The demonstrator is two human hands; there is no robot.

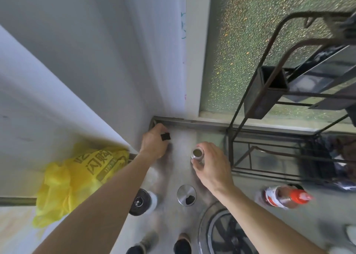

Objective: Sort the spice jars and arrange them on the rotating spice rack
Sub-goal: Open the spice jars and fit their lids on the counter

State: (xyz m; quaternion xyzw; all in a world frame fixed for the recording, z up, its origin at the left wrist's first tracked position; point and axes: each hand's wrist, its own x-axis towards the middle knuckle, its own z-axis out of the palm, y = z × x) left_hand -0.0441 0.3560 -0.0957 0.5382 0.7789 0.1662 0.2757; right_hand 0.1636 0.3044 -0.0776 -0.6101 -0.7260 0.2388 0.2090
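My right hand [210, 165] grips a small glass spice jar [197, 154] with a metal top, held upright over the steel counter [181, 136]. My left hand [154, 144] is closed around a jar with a black cap [165, 136] near the counter's back left corner; the jar body is hidden by my fingers. A shaker with a steel lid [186, 195] and a white jar with a dark lid [141, 201] stand nearer to me. A red-capped bottle [283, 197] lies on its side at the right. The dark metal rack [269, 99] stands at the right.
A yellow plastic bag [77, 178] hangs at the left by the white wall. Frosted glass [250, 42] is behind the counter. A gas burner [229, 234] sits at the bottom centre. Two dark bottle tops [163, 244] show at the bottom edge.
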